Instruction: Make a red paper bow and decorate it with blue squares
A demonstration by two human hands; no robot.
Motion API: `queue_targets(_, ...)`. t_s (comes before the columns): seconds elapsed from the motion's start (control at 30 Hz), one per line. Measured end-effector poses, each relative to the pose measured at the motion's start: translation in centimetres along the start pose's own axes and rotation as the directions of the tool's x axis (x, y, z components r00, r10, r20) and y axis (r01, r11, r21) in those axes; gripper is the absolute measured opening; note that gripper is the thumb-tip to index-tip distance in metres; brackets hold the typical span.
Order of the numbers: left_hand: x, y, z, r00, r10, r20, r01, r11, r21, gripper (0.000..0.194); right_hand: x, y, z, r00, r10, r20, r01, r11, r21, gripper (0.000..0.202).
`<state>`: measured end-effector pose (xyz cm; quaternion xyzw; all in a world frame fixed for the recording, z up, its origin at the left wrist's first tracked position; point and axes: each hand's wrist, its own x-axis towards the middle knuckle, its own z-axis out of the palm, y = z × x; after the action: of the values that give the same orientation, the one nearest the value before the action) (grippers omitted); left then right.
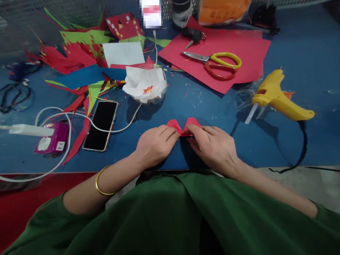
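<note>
A small piece of folded red paper (182, 129) lies at the front of the blue table, its two upper lobes parted by a V-shaped notch. My left hand (158, 144) grips its left side, fingers pressed together on the fold. On the right side, my right hand (212, 146) pinches the paper between thumb and fingers. The fingers cover the paper's outer and lower parts. Beyond my hands, scissors (221, 65) with yellow and orange handles rest on red paper sheets (249, 53).
To the right, a yellow glue gun (281, 95) stands with its cord over the table edge. A phone (101, 125), a purple power adapter (53, 140) with a white cable, and a bowl with white paper (145, 83) are on the left. Paper scraps (71, 56) pile behind them.
</note>
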<state>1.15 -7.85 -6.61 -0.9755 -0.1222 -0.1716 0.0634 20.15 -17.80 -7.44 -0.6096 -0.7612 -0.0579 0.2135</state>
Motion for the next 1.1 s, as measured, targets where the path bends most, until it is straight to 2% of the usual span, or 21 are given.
queue_targets(0.27,-0.2,0.1,-0.3,0.994,-0.11,-0.014,0.107,0.986,-0.13,0.019,0.5,-0.2,0.5,0.998,0.048,-0.04,-0.042,0.99,0.137,0.019)
queue_targets(0.37,-0.1,-0.1,-0.3,0.98,-0.196,0.019,0.195,0.952,-0.238,0.018,0.7,-0.3,0.5,0.99,0.139,-0.025,-0.129,0.963,0.235,0.013)
queue_targets(0.53,0.2,-0.5,0.0,0.926,-0.369,0.082,0.366,0.823,-0.434,0.012,1.0,-0.6,0.3,0.952,0.301,0.051,-0.297,0.875,0.383,0.012)
queue_targets(0.67,0.3,-0.5,0.1,0.907,-0.405,0.113,0.405,0.77,-0.493,0.009,1.1,-0.8,0.1,0.904,0.41,0.118,-0.414,0.776,0.476,0.017)
queue_targets(0.77,0.3,-0.6,0.0,0.9,-0.415,0.132,0.421,0.755,-0.502,0.009,1.1,-0.9,0.2,0.891,0.436,0.128,-0.442,0.764,0.47,0.022)
queue_targets(0.93,0.3,-0.6,0.0,0.896,-0.417,0.156,0.434,0.741,-0.512,0.012,1.2,-1.0,0.3,0.904,0.413,0.106,-0.419,0.813,0.405,0.024)
queue_targets(1.1,0.5,-0.6,0.0,0.891,-0.426,0.157,0.445,0.749,-0.491,0.012,1.4,-0.9,0.3,0.904,0.407,0.132,-0.426,0.822,0.379,0.025)
